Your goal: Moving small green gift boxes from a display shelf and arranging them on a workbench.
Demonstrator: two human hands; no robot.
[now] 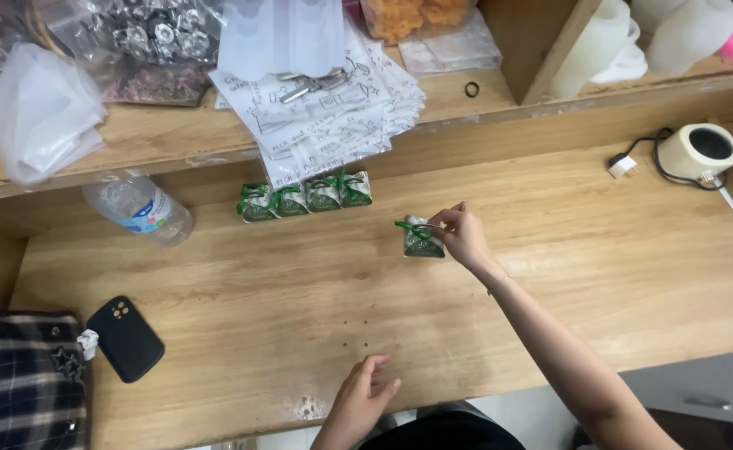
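A small green-and-white gift pouch tied with green ribbon (422, 240) stands mid-tabletop, pinched at its top by the right hand (462, 235). It looks like placing; next it needs lining up beside the row of four matching pouches (304, 197) at the wooden tabletop's (550, 250) back edge. The left hand (365, 393) rests loosely open, empty, at the front edge.

A small craft or packing workstation. A worn wooden bench (316, 292) sits below a shelf (158, 142) stocked with bagged metal fittings (146, 33), a stack of printed packaging bags (333, 108) and pale silicone moulds (683, 29). A row of finished green-ribboned favour boxes (304, 198) lines the back edge.
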